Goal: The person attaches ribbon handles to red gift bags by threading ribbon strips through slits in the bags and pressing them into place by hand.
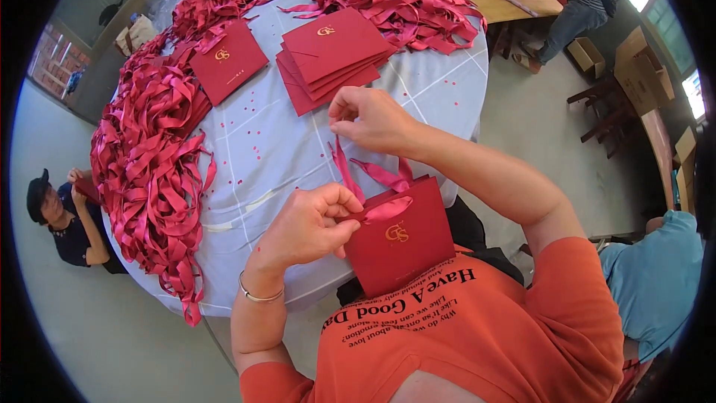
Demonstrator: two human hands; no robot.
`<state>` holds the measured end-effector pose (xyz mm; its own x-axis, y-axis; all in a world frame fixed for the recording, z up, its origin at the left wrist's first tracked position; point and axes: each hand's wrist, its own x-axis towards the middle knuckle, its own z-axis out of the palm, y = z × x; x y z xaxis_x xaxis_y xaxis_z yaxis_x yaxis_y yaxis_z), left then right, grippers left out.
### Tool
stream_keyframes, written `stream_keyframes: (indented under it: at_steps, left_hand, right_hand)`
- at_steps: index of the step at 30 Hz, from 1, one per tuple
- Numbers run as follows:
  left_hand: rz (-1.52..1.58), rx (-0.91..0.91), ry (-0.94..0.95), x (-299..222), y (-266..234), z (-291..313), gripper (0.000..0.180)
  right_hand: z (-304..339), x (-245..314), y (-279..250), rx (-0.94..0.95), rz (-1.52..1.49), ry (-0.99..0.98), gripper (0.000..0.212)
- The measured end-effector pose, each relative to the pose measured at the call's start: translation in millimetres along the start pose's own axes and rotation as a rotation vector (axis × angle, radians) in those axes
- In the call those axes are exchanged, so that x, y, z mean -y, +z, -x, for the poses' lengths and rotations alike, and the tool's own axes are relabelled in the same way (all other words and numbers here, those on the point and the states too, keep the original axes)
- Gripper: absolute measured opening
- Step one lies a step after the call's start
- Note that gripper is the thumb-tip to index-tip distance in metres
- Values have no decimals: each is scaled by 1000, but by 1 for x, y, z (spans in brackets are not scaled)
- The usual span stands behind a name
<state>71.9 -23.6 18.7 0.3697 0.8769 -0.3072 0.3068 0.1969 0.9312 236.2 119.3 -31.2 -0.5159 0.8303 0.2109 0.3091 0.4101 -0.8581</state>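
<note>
A small red paper gift bag [410,257] with a gold emblem leans against my body at the table's near edge. My left hand [309,224] is closed on its upper left corner, thumb and fingers pinching the rim. Above the bag my right hand [377,121] pinches the end of a pink-red satin ribbon [344,170], drawn up taut from the bag's top. Another stretch of ribbon [388,210] crosses the front just under the rim, and a loose tail [384,175] lies behind the opening.
Flat red bags are stacked [335,48] beyond my right hand, with another pile [230,63] to their left. Heaps of ribbon bags [153,142] line the round table's [298,157] left and far sides. Other people sit left [71,216] and right [652,276]; cardboard boxes [641,75] stand right.
</note>
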Motion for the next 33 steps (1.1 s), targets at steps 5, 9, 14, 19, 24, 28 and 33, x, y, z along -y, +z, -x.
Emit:
stream_keyframes:
  at_steps: [5, 9, 14, 19, 24, 28, 33]
  left_hand:
    - [-163, -171, 25, 0, -5, 5, 8]
    - [-243, -282, -1, 0, -21, 3, 11]
    - [-137, 97, -164, 12, -19, -3, 43]
    - [-141, 97, -54, 29, 6, -11, 37]
    - [254, -125, -31, 28, 10, -18, 24]
    - [505, -194, -44, 25, 4, -22, 22]
    - [630, -221, -42, 33, -2, -26, 23]
  right_hand:
    - [39, 20, -32, -119, 117, -129, 22]
    - [94, 42, -58, -30, 166, 241, 30]
    - [124, 44, -46, 0, 106, 337, 32]
    - [125, 39, -31, -78, -67, 115, 28]
    - [123, 31, -27, -79, -50, 143, 26]
    - [121, 27, -23, -79, 23, 86, 24]
    - [119, 30, -21, -75, 38, 53, 23]
